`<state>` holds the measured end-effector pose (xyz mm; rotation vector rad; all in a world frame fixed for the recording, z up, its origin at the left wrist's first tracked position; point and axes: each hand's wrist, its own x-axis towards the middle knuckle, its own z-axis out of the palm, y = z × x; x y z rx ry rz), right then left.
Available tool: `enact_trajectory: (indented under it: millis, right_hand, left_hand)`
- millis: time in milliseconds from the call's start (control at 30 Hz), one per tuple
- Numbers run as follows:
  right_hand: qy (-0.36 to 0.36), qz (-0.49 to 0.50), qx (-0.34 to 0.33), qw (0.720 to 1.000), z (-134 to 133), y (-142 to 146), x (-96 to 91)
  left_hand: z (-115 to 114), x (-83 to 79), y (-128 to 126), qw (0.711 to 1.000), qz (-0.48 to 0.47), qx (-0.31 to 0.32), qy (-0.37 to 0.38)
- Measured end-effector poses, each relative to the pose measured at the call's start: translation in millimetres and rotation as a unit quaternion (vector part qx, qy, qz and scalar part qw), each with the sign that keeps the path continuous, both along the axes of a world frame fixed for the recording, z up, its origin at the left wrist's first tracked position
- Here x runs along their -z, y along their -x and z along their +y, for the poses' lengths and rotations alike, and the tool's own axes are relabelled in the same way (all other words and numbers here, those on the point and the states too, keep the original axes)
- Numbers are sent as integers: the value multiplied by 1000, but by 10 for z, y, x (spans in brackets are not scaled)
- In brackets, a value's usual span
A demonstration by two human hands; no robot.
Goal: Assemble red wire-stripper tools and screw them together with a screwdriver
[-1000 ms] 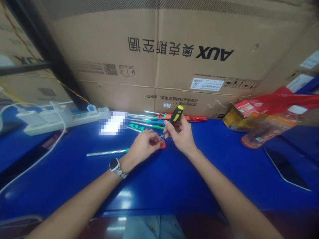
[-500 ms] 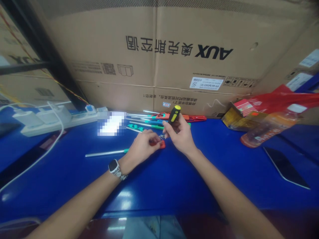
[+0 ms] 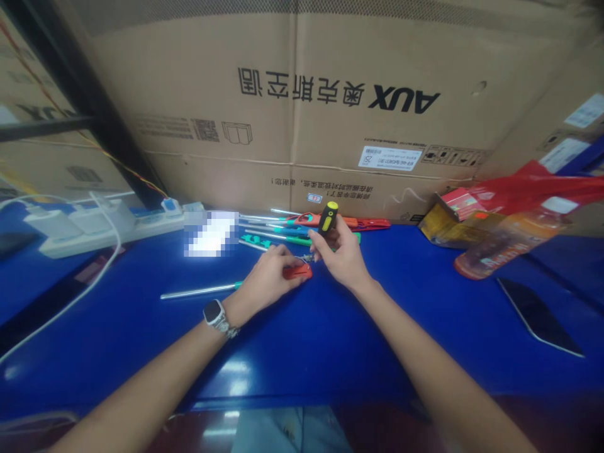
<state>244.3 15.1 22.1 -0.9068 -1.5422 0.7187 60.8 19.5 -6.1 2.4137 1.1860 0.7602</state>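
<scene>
My right hand (image 3: 340, 251) is closed round a small screwdriver with a black and yellow handle (image 3: 327, 218), held nearly upright with its tip down by a small red part (image 3: 298, 272). My left hand (image 3: 267, 277), with a watch on its wrist, is pinched on that red part and presses it onto the blue table (image 3: 306, 340). The two hands almost touch over the part. The screwdriver's tip is hidden between the fingers.
Several long screwdrivers (image 3: 278, 229) lie behind the hands, and one (image 3: 201, 290) lies left of my left hand. A white power strip (image 3: 94, 223) with cables sits far left. A big cardboard box (image 3: 302, 107) walls the back. A bottle (image 3: 509, 242), red bag and phone (image 3: 540, 318) lie right.
The screwdriver handle has sunk a little and tilted slightly left. The red part under my left hand shows more. Both arms have stayed in place.
</scene>
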Motion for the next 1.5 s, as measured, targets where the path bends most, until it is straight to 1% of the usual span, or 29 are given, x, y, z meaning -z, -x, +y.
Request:
enact_trajectory:
  millis: [233,433,533,700,833,900,967,1067,1133,1200,1300,1367,1400,1500]
  right_hand:
    - [-1,-9,6,1000,12,-5,7]
    - [-8,-6,7,1000,-2,-4,-2]
    - [0,-12,8,1000,-4,1,11]
    - [16,-29,-15,999,1,11,28]
    - [48,-15,-42,998,28,-5,25]
    - [46,-19,-36,998,48,-13,21]
    - [24,-38,-9,999,64,-14,13]
    - [-3,-62,30,998,74,5,-3]
    - [-7,-72,60,996,69,31,-11]
    - [-6,-79,90,993,57,60,-13]
    - [-1,-74,110,991,35,82,-9]
    - [2,-77,97,992,26,63,-21]
    - [2,-80,80,994,24,41,-35]
    - [11,-83,-9,996,26,-57,-102]
  left_hand:
    - [22,19,6,1000,-12,7,5]
    - [7,-8,-1,1000,-9,2,9]
    - [2,-20,-6,1000,-12,1,8]
    - [7,-11,-5,1000,-12,2,1]
    - [1,-15,-1,1000,-13,-1,10]
    - [-11,-39,-9,1000,-16,-8,12]
    - [-19,-73,-33,999,-39,-15,1]
    - [-3,-115,-111,991,-130,-35,-1]
    - [29,-122,-181,978,-201,-37,31]
    - [66,-117,-246,966,-249,-23,72]
    - [98,-116,-298,962,-258,-10,94]
    - [92,-128,-299,965,-244,-8,94]
    - [83,-137,-292,967,-237,-5,94]
    - [52,-163,-256,977,-198,19,81]
